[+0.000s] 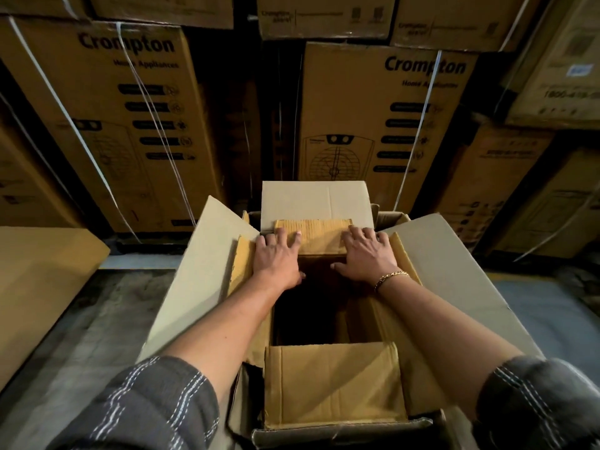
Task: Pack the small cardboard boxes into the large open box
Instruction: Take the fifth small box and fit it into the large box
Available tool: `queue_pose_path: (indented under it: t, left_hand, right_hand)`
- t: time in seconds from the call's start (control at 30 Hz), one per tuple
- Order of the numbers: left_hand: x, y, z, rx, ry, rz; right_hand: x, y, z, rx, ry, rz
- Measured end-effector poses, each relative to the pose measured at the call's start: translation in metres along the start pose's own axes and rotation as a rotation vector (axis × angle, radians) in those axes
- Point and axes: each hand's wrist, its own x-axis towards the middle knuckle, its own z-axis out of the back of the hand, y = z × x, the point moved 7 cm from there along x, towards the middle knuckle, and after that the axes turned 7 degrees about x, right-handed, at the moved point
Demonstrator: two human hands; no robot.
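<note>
A large open cardboard box [201,251] stands on the floor in front of me with its four flaps spread out. At its far end sits a small yellowish cardboard box [321,235], its top level with the big box's rim. My left hand [276,258] lies on the small box's left top edge with fingers spread. My right hand [367,254], with a gold bracelet at the wrist, lies on its right top edge the same way. Below my wrists the big box's inside is dark, and its contents are hidden.
Tall printed appliance cartons [383,125] with white straps are stacked like a wall right behind the box. A flat cardboard sheet [42,280] lies at the left. Grey concrete floor [97,323] shows on both sides of the box.
</note>
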Motion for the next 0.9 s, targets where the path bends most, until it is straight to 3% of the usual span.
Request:
queue_pose_path:
  t: [0.17, 0.47, 0.57, 0.73, 0.83, 0.9]
  left_hand:
    - [-0.019, 0.001, 0.017, -0.013, -0.068, 0.009]
    - [-0.073, -0.005, 0.047, -0.047, -0.001, -0.032]
    - [-0.098, -0.013, 0.047, -0.09, 0.119, -0.069]
    - [-0.156, -0.022, 0.044, -0.108, 0.288, -0.119]
    - [-0.192, -0.014, 0.052, -0.265, 0.225, -0.095]
    - [-0.218, -0.007, 0.054, -0.304, 0.237, -0.087]
  right_hand:
    - [-0.024, 0.005, 0.013, 0.071, -0.076, 0.052]
    - [-0.076, 0.013, 0.039, 0.161, -0.064, 0.086]
    - [-0.097, 0.016, 0.027, 0.346, 0.201, 0.042]
    - [-0.151, 0.027, 0.012, 0.408, 0.616, 0.032]
    - [-0.185, 0.024, 0.025, 0.496, 0.649, 0.016]
    - [-0.209, 0.015, 0.032, 0.4, 0.565, 0.029]
